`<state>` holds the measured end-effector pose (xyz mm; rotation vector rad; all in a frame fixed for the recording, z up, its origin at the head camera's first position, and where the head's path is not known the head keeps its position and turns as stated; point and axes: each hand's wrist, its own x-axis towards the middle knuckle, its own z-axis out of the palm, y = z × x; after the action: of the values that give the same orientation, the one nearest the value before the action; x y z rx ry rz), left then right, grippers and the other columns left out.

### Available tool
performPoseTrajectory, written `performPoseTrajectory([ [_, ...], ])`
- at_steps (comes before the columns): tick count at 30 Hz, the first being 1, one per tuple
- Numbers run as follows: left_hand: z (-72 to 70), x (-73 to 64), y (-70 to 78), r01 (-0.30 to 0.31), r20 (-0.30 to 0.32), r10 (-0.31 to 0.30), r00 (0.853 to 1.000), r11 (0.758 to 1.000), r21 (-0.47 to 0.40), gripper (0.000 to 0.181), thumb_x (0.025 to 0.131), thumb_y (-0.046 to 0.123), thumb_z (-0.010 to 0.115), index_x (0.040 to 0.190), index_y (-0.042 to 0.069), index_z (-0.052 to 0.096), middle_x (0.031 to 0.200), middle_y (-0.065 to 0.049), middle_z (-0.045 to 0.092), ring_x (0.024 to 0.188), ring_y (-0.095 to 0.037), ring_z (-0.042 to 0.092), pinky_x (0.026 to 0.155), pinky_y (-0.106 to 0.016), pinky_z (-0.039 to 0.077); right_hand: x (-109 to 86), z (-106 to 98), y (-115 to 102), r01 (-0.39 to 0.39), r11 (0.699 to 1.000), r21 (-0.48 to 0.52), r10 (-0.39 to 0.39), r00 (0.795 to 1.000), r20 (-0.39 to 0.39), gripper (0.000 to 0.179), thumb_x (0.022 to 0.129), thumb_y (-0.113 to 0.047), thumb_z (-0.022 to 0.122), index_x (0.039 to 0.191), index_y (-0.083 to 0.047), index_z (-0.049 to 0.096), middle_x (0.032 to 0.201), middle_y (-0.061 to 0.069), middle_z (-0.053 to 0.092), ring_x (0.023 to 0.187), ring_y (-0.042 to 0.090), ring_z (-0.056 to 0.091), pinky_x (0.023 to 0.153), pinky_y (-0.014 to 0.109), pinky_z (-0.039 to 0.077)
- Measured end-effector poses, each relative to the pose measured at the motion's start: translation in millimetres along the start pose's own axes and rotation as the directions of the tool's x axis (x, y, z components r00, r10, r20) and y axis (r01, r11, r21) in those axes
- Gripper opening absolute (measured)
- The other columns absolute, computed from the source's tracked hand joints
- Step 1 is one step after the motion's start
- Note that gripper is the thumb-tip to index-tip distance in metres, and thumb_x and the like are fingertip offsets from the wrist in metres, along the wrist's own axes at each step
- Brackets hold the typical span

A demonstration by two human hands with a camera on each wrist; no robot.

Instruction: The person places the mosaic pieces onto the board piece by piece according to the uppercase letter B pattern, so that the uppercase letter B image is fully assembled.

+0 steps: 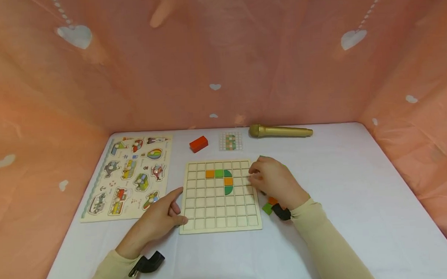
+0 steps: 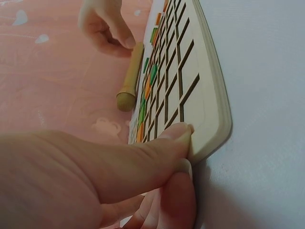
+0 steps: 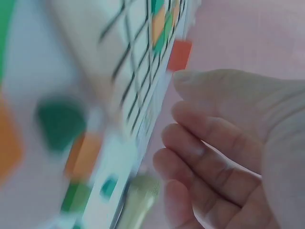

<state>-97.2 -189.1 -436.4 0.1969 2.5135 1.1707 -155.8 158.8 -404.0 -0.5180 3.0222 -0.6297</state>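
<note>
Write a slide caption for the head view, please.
Left hand touching the board, which holds five tiles; right hand near the board's right edge.

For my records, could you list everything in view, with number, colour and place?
grid board: 1, pale wood, mid-table
placed tiles: 5, two orange, three green, on board
loose tiles: several, orange and green, right of board
picture board: 1, multicoloured, left
block: 1, red, beyond board
card: 1, white, green, right of block
microphone: 1, gold, right of card
table: 1, white, below
curtain: 1, pink, white hearts, behind
wrist devices: 2, black, foreground
sleeves: 2, beige, foreground
left hand: 1, bare, board's left edge
right hand: 1, bare, board's right edge
</note>
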Motion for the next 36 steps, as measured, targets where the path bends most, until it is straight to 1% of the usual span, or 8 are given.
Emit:
performPoseTrajectory([
  [2,0.7,0.1,-0.9,-0.002,-0.001,0.002,1.0,1.0,0.007,0.091,0.088,0.013,0.089,0.164,0.0,0.041,0.099,-0.004,0.062,0.078,-0.014,0.054,0.071,-0.025,0.043,-2.0,-6,13,-0.057,0.998,0.013,0.057,0.998,-0.002,0.016,0.098,-0.023,0.079,0.107,-0.009,0.081,0.102,0.001,0.072,0.095,0.021,0.067,0.088,0.043,0.06],
  [6,1.5,0.8,-1.2,-0.005,-0.002,0.005,1.0,1.0,0.009,0.091,0.088,0.013,0.089,0.164,0.0,0.04,0.1,-0.005,0.061,0.08,-0.015,0.054,0.069,-0.024,0.042,-5.0,-15,41,-0.164,0.986,0.037,0.165,0.986,-0.012,0.017,0.099,-0.023,0.076,0.108,-0.009,0.081,0.106,0.004,0.073,0.098,0.025,0.068,0.093,0.046,0.058],
  [10,0.9,1.4,-1.3,-0.006,-0.003,0.006,1.0,1.0,0.004,0.091,0.088,0.012,0.088,0.164,0.0,0.04,0.1,-0.005,0.061,0.081,-0.015,0.054,0.069,-0.024,0.042,-5.9,-19,62,-0.231,0.971,0.063,0.231,0.973,0.007,0.019,0.1,-0.023,0.076,0.111,-0.008,0.08,0.11,0.009,0.073,0.102,0.028,0.065,0.095,0.048,0.056],
  [13,0.6,1.5,-1.4,-0.011,-0.003,0.011,1.0,1.0,0.006,0.091,0.088,0.013,0.088,0.164,0.0,0.039,0.101,-0.005,0.061,0.08,-0.015,0.054,0.07,-0.024,0.042,-7.3,-21,72,-0.281,0.955,0.091,0.28,0.96,0.032,0.021,0.101,-0.024,0.075,0.114,-0.008,0.079,0.113,0.01,0.072,0.105,0.029,0.063,0.097,0.048,0.055],
  [19,0.7,0.3,-0.8,-0.015,-0.009,0.015,1.0,1.0,0.008,0.089,0.088,0.011,0.088,0.163,0.0,0.041,0.099,-0.005,0.062,0.08,-0.014,0.055,0.07,-0.024,0.043,-10.2,-22,82,-0.321,0.94,0.115,0.317,0.947,0.053,0.025,0.101,-0.026,0.076,0.117,-0.008,0.078,0.117,0.011,0.072,0.11,0.031,0.062,0.102,0.051,0.052],
  [25,1.4,-0.7,-0.4,-0.014,-0.013,0.014,1.0,1.0,0.015,0.088,0.088,0.012,0.088,0.163,0.001,0.043,0.098,-0.004,0.063,0.079,-0.014,0.056,0.072,-0.024,0.044,-13.1,-25,87,-0.328,0.939,0.108,0.323,0.944,0.062,0.027,0.101,-0.03,0.075,0.118,-0.009,0.077,0.118,0.01,0.072,0.11,0.03,0.062,0.1,0.05,0.053],
  [36,0.8,-1.4,1.1,-0.011,-0.012,0.011,1.0,1.0,0.009,0.088,0.088,0.012,0.088,0.163,0.001,0.043,0.098,-0.004,0.062,0.08,-0.014,0.056,0.072,-0.024,0.044,-14.7,-28,88,-0.358,0.924,0.131,0.349,0.933,0.088,0.03,0.099,-0.026,0.074,0.123,-0.008,0.076,0.122,0.012,0.072,0.112,0.032,0.061,0.101,0.051,0.052],
])
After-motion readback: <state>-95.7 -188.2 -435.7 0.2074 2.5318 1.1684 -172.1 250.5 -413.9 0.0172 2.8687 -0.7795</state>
